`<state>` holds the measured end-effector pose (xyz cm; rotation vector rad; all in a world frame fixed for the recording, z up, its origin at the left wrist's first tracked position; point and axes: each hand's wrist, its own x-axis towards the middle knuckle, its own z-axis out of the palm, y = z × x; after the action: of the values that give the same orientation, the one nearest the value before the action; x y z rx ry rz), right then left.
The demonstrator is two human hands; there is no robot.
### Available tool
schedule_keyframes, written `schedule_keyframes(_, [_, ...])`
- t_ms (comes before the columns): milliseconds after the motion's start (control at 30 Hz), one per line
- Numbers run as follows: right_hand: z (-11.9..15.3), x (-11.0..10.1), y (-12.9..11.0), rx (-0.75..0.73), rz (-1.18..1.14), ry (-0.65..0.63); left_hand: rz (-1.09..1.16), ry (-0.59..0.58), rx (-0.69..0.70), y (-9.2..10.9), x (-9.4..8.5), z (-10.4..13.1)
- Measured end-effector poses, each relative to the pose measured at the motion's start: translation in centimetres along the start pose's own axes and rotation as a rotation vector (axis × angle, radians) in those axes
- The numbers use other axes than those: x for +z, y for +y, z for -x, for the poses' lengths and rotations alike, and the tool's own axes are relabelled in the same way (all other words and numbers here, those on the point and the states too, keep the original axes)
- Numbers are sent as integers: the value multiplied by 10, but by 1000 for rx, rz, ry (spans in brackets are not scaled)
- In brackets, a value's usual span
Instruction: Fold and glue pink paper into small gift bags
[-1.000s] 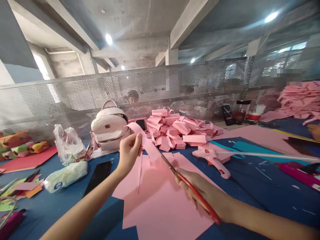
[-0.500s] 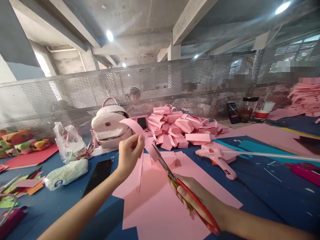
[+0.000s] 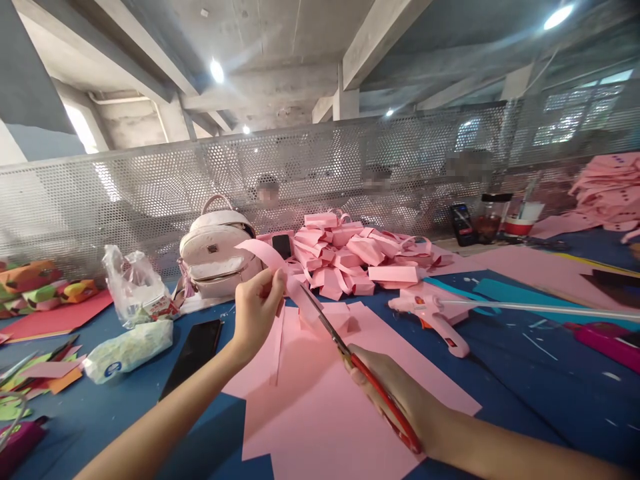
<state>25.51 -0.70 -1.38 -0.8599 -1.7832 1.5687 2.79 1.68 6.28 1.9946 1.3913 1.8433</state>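
Between its thumb and fingers, my left hand [image 3: 257, 310] pinches a curved pink paper strip [image 3: 263, 251]. My right hand [image 3: 393, 387] is wrapped round the red handles of the scissors [image 3: 383, 393], whose blades lie along the lower part of the strip, nearly closed. Below both hands, large pink paper sheets [image 3: 320, 413] lie on the blue table, with a small folded pink piece [image 3: 337, 319] on top. A thin pink strip [image 3: 277, 353] rests to its left. Behind them rises a pile of folded pink paper pieces [image 3: 367, 250].
A black phone [image 3: 193, 353], a tissue pack [image 3: 129, 350] and a plastic bag [image 3: 133, 287] are on the left, near a white backpack [image 3: 217, 253]. On the right lie a glue gun [image 3: 433, 313] and blue paper [image 3: 530, 300]. A perforated metal screen [image 3: 310, 160] stands behind.
The scissors' handles have come together and the blades have closed along the strip. My left hand still holds the strip, and the view has shifted slightly.
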Motion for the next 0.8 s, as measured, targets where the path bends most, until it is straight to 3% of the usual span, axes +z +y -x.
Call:
schedule_keyframes(100, [-2,0,0,47,-22,-4,12,-5,-11,-1,0,0])
schedule_keyframes(267, [-2,-7,-7,-85,220,7,6,-35,-23,-2,-1,-1])
schedule_keyframes(567, [-3,-11,-1,-79,246,45,-20,-90,-39,0,2,0])
schedule_keyframes(800, [-3,-8,1,7,154,3,-101,-80,-8,-1,2,2])
